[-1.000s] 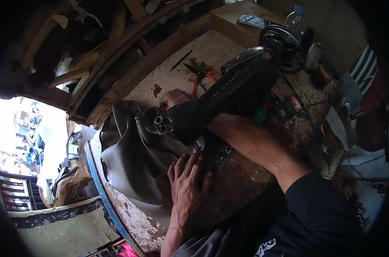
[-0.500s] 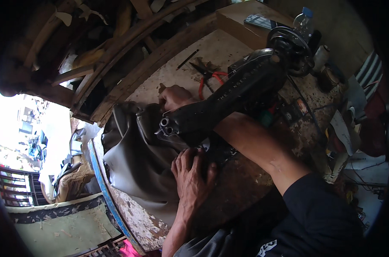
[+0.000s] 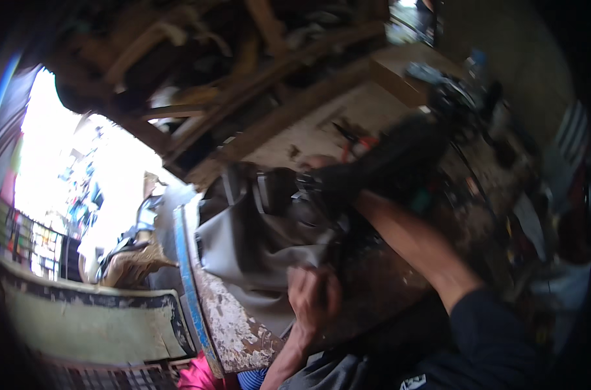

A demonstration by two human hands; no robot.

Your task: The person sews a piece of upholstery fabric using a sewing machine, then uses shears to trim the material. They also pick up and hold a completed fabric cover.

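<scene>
A black sewing machine stands on a worn wooden table, with dark grey-brown leather-like material draped at its left and under the needle end. My left hand rests on the near part of that material, fingers curled closed on it; motion blurs the detail. My right forearm reaches under the machine's arm, and my right hand shows only as a blurred bit beyond it, its fingers hidden behind the machine and material. Red-handled pliers lie behind the machine.
A cardboard box and plastic bottle are at the back right. Wooden frames rise behind the table. At left are a bright opening, carved furniture and a pale panel. Pink cloth shows below the table edge.
The view has swung and blurred, shifting the scene rightward. My left hand has moved from near the needle toward me along the material, and its spread fingers have curled closed.
</scene>
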